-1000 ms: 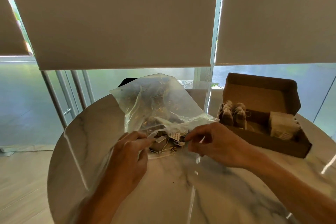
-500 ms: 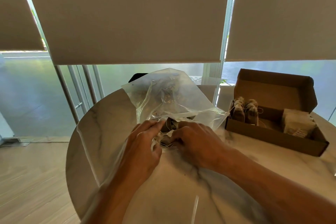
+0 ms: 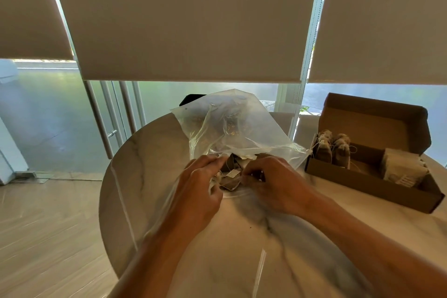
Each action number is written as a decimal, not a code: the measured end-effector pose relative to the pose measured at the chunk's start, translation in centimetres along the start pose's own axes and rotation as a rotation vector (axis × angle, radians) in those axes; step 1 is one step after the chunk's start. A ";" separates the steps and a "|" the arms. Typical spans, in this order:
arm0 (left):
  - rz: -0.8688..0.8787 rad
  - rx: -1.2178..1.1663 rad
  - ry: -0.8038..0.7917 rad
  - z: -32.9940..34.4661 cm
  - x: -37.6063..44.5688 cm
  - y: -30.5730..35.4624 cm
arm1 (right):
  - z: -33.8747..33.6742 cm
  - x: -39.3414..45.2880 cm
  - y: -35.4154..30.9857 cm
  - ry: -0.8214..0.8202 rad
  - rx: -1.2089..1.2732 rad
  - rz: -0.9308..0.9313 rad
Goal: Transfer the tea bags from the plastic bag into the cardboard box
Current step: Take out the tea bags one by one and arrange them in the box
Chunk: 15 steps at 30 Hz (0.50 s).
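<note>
Head view: both hands at the mouth of the plastic bag (image 3: 232, 128) on a round marble table (image 3: 150, 176).
Left hand (image 3: 200, 191): fingers curled, pinching the bag's opening edge at the left side, holding it open.
Right hand (image 3: 271, 181): fingers curled inward at the mouth, looks like it pinches a tea bag or its string; exact contact hidden behind the knuckles.
Tea bags in bag (image 3: 229, 174): small loose pile at the mouth between the two hands, strings and paper tags tangled; more sit deeper in the bag, blurred by the film.
Cardboard box (image 3: 362, 181): open, lid up, well to the right of the bag; tea bags in box (image 3: 333, 150) stand in a row at its left end, a paper-wrapped stack (image 3: 401, 169) at the right end.
Progress: partly done, plenty left in the bag.
Risk, strings: tangled strings likely drag extra bags out with a single pull, spilling them on the table.
Risk, tearing: tugging a snagged tag could rip a string off or tear the paper.
Risk, bag: thin film is slack; if the left-hand pinch slips, the mouth collapses over the pile.
Risk, carry: box sits apart, so a dangling bag may drop on the way.
Writing: white tag (image 3: 233, 173) carries print, too small to read; no brand legible on box or bag.
</note>
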<state>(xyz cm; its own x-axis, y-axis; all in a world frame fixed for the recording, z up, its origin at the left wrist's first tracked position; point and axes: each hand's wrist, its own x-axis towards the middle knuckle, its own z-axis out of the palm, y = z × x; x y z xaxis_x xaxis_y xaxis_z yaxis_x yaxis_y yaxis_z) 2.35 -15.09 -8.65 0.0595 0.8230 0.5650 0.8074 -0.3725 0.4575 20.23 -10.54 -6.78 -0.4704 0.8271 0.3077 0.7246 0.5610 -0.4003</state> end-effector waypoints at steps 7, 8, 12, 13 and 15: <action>0.002 0.009 0.000 0.2 0.2 -0.2 | -2.2 0.0 -1.9 0.155 0.402 0.109; -0.002 0.011 -0.001 0.2 0.1 -0.2 | -2.4 0.0 -1.9 0.179 0.434 0.113; -0.022 0.008 -0.011 0.1 0.1 -0.2 | -3.3 0.2 -2.0 0.248 0.542 0.131; -0.027 0.008 -0.012 0.1 0.1 -0.2 | -3.6 0.2 -2.0 0.256 0.583 0.132; -0.039 -0.006 -0.010 0.1 0.2 -0.1 | -4.1 0.0 -2.1 0.254 0.672 0.119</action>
<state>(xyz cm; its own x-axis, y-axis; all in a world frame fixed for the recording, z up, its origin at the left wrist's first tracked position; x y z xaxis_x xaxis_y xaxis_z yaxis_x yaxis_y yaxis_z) 2.37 -14.85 -8.69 0.0343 0.8410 0.5399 0.8058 -0.3428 0.4828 20.74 -11.84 -2.40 -0.2167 0.8961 0.3873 0.2590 0.4353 -0.8622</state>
